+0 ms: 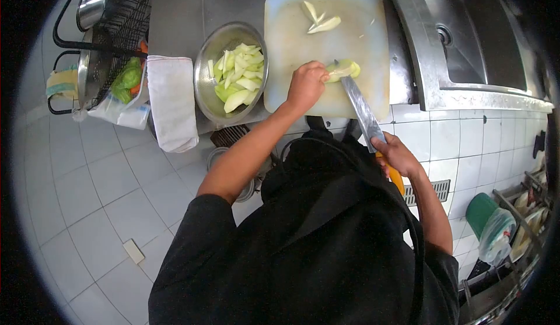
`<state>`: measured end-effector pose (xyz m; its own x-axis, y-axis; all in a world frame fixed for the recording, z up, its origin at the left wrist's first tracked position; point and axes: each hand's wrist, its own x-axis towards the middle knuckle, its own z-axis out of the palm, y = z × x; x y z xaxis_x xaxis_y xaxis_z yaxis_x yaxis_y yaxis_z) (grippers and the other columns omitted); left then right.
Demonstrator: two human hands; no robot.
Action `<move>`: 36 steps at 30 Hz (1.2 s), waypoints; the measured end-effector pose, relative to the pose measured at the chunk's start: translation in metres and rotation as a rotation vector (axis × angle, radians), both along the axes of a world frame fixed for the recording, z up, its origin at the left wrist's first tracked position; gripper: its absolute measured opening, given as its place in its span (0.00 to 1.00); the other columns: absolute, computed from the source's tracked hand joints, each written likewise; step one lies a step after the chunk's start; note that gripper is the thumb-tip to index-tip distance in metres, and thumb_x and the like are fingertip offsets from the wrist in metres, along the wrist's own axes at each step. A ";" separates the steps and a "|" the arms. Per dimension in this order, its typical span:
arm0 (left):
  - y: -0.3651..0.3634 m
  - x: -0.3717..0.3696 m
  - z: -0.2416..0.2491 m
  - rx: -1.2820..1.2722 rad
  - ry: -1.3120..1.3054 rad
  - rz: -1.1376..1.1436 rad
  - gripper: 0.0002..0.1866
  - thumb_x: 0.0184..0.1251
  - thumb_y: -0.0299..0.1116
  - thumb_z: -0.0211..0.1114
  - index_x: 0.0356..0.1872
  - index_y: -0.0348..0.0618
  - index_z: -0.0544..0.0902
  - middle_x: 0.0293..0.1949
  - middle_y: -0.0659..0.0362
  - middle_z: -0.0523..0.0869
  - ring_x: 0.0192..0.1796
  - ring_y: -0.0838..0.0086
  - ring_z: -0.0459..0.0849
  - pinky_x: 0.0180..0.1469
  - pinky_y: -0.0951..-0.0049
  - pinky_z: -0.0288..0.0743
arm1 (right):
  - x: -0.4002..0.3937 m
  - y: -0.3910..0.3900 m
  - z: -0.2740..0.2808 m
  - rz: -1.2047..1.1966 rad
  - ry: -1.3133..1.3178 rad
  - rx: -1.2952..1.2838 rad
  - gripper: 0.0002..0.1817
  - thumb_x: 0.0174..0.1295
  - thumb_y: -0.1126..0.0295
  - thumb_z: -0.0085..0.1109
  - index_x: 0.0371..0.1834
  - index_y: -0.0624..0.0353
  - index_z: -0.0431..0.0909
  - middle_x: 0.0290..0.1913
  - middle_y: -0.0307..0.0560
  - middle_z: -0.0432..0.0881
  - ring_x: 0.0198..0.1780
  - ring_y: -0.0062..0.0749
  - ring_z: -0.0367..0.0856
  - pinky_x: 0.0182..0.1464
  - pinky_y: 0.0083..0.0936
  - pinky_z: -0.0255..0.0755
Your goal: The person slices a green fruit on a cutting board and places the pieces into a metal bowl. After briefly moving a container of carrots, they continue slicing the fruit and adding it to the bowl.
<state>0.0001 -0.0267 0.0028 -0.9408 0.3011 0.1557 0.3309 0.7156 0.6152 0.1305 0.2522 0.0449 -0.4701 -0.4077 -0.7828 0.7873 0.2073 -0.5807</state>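
My left hand [309,84] is closed, its fingertips holding a pale green peeled vegetable piece [349,68] down on the white cutting board [291,27]. In my right hand [399,153] is a large kitchen knife [363,109] with an orange handle, gripped near the base of the blade. The blade's tip end meets the near side of the vegetable piece. A few cut pieces [324,24] lie at the far part of the board. Left of the board, a metal bowl [201,86] holds many pale green slices [239,74].
A folded white towel [170,100] hangs over the counter edge by the bowl. Further left, a black wire rack [125,19] holds metal pots and a bag of vegetables [127,83]. A steel sink [478,33] borders the board's right side. A green bin [483,213] stands at lower right.
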 end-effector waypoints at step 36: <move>-0.019 0.009 -0.010 0.007 0.014 0.076 0.05 0.57 0.25 0.70 0.33 0.37 0.89 0.35 0.50 0.88 0.39 0.54 0.87 0.47 0.59 0.80 | -0.005 -0.020 -0.002 0.052 -0.025 -0.016 0.18 0.80 0.54 0.48 0.51 0.60 0.70 0.21 0.37 0.68 0.14 0.24 0.70 0.16 0.25 0.69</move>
<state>0.0095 -0.0455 -0.0069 -0.9585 0.2280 0.1710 0.2846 0.7345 0.6161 0.1258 0.2319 0.0432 -0.4283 -0.4435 -0.7873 0.7900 0.2392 -0.5645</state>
